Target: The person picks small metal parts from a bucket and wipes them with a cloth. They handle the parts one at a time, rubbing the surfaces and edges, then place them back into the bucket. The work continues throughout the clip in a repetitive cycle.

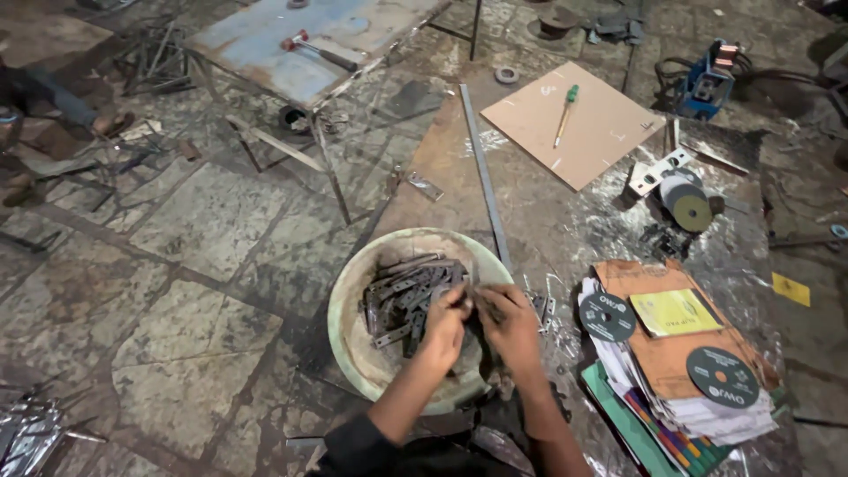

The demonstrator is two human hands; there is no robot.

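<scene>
I see my left hand and right hand pinching one small metal strip together. Its direction is too hidden to tell. Below my grip sits the bowl of strips.

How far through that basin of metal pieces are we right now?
Done: a few pieces lie outside beside the basin. In hand: left hand and right hand meet over one small piece. Left: a heap of metal strips remains inside.

Two cutting discs, one screwdriver
</scene>
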